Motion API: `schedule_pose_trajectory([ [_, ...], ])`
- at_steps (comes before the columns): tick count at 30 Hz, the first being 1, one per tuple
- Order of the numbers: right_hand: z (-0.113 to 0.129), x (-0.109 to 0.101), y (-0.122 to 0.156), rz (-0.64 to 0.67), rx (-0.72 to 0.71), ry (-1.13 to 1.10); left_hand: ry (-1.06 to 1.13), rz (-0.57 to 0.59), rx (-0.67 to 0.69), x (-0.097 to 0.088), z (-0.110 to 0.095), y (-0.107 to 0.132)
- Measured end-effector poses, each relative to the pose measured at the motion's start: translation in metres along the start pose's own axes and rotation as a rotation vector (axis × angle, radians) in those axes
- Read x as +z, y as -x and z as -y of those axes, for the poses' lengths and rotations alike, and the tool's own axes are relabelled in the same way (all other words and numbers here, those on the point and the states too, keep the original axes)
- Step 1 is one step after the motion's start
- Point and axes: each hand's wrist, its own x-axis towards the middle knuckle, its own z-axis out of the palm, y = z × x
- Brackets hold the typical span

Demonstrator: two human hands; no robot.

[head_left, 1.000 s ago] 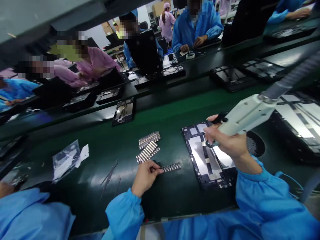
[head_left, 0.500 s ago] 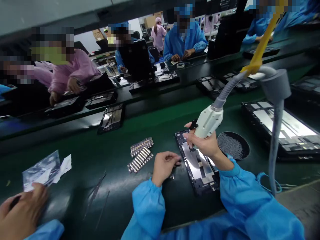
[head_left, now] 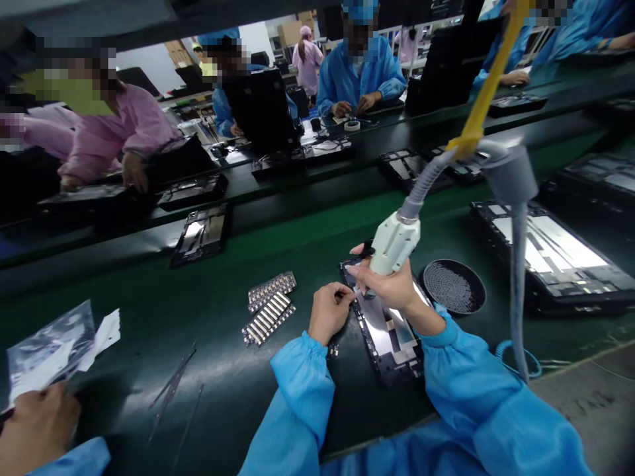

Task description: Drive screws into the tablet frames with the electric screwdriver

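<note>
A dark tablet shell (head_left: 384, 373) with silvery panels lies in front of me on the green bench. My right hand (head_left: 389, 285) is wrapped round a pale electric screwdriver (head_left: 395, 241), held upright over the shell's upper part; its tip is mostly hidden by the fingers. At the shell's left edge, my left hand (head_left: 331, 311) has thumb and fingertips pinched together; whatever they hold is too small to make out. Beside that hand lie two strips of small circuit boards (head_left: 270, 317). A few tiny parts (head_left: 333, 350) sit below it.
A round black dish of small pieces (head_left: 454, 285) stands right of the shell. Larger open devices (head_left: 560, 254) lie further right. Another person's hand (head_left: 40, 420) is at lower left near a clear bag (head_left: 54, 340). Thin dark strips (head_left: 173, 383) lie between. A grey hose (head_left: 518, 284) hangs at right.
My left hand has moved up and right to the shell's edge. The camera view has shifted a little. The other person's hand has moved at the bag.
</note>
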Motion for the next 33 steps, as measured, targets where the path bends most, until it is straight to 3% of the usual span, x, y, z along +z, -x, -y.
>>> schedule_pose_trajectory([
  [6,-0.014,0.013,-0.004,0.046,0.059,-0.020,0.027,0.055,-0.023,-0.003,0.002,-0.006],
  [16,-0.024,0.019,-0.003,0.027,0.081,0.078,0.212,0.121,-0.225,-0.003,0.004,-0.016],
  [27,-0.029,0.018,0.000,0.058,0.093,0.083,0.267,0.120,-0.217,-0.004,-0.001,-0.014],
  [33,-0.040,0.017,0.004,0.127,0.019,0.178,0.237,0.084,-0.152,-0.007,0.002,-0.016],
])
